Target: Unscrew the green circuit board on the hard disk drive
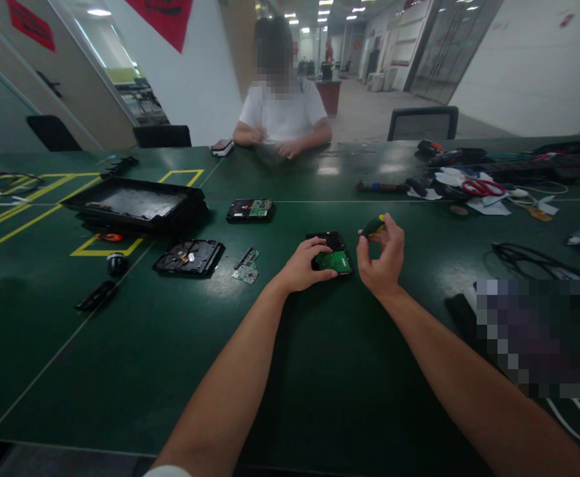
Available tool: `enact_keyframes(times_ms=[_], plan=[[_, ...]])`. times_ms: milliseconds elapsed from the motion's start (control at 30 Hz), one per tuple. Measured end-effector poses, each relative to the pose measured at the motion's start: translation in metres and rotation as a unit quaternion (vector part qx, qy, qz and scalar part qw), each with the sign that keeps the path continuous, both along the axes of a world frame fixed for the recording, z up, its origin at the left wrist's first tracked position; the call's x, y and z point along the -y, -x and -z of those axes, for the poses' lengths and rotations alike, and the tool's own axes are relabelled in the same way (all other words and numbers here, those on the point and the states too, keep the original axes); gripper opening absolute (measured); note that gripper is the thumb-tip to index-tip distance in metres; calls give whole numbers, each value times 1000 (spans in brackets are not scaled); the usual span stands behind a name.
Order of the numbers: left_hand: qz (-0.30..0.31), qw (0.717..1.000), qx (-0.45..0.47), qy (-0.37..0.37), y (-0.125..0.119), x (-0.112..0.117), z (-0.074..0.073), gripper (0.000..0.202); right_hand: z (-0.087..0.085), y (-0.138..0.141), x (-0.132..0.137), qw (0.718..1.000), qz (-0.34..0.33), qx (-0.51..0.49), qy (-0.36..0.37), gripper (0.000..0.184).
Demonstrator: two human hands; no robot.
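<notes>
L hand [307, 265] is curled over the drive [340, 263], fingers on its far part, thumb along the near end, so gripping/steadying it flat on the table [319, 371]. R hand [383, 260], just right of it, pinches the screwdriver [373, 226] by its handle betw. thumb & fingers, raised off the drive & tilted; shaft/tip too dark to make out.

To do it well, imo: keep L thumb & fingers on the edges, off the board's parts, & press down enough that the drive can't twist. Bring driver nr vertical, seat tip fully before turning, push firm, turn slow; a slanted tip could slip & scratch the board. L fingers best kept clear of its path.

Drive looks: dark, boxy, approx. rectangular, bright green circuit board facing up w/ a small pale patch on it, black section at the far end. Partly hidden under L hand; screws too small to tell. Loose board [246, 266] lies L of L hand, opened drive [190, 257] farther L, platter side up.
</notes>
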State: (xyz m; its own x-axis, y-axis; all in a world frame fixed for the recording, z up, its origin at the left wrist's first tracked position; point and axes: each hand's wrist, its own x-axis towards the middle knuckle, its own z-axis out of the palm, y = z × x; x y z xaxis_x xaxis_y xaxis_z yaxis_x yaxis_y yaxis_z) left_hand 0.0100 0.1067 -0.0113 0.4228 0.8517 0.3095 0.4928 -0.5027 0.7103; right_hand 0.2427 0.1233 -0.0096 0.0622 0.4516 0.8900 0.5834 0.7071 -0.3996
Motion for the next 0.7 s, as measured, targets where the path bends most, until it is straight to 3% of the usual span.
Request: enact_keyframes(times_ms=[267, 433, 700], plan=[[3, 1000, -2, -9, -1, 0, 1, 60, 3, 0, -1, 1000, 14, -6, 10, 74], [2, 1000, 4, -17, -1, -1, 1, 59, 2, 4, 1, 1000, -18, 3, 25, 70], [-2, 1000, -1, -13, -2, 1, -2, 57, 2, -1, -2, 1000, 5, -18, 8, 73]])
